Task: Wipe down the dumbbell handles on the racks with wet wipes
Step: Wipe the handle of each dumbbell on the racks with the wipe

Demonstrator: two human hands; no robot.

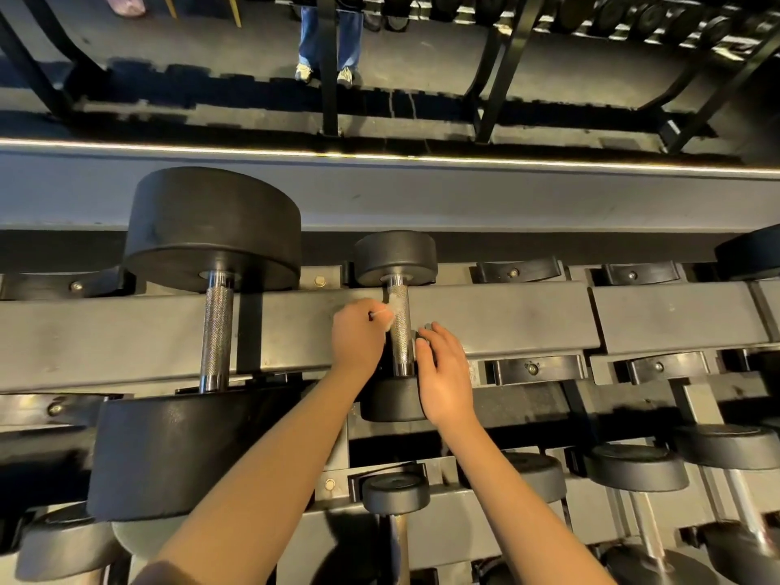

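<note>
Pinching the wet wipe [386,312] against the dumbbell handle [400,335] at frame centre, the left grip [356,337] is curled tight; the right grip [443,373] lies slack and empty just beside it. The wipe, seemingly bunched, could snag on knurling and slip free.

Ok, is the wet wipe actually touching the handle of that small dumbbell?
Touching. The head view shows the white wipe, pinched in the left hand, lying flat against the upper part of the small dumbbell's handle, with no gap.
</note>
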